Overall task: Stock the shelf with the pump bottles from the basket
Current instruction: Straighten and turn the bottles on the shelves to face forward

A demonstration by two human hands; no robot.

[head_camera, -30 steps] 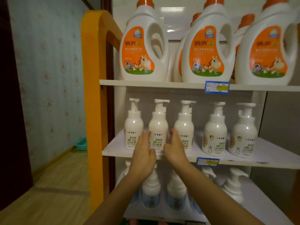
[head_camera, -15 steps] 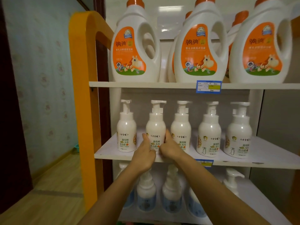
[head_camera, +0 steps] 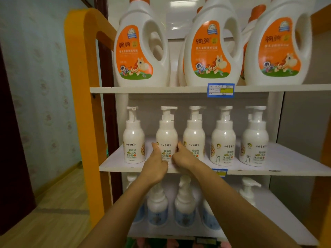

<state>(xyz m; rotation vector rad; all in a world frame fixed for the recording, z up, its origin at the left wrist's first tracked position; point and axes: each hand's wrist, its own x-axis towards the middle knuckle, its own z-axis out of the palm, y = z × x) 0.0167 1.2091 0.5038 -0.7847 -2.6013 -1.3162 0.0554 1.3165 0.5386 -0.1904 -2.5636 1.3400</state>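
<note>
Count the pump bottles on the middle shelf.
5 in a front row: leftmost bottle, second bottle held between left hand and right hand, third bottle, fourth bottle, rightmost bottle. Others may be hidden behind them.

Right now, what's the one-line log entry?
left hand: grips white plastic pump bottle, second from left | right hand: grips it too | spot: white middle shelf

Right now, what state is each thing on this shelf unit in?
second pump bottle: upright on middle shelf, held at both sides
left-hand grip: holds its left side
right-hand grip: holds its right side
other four pump bottles: upright, same row
detergent jugs: upright, capped, top shelf
lower-shelf bottles: upright
</note>
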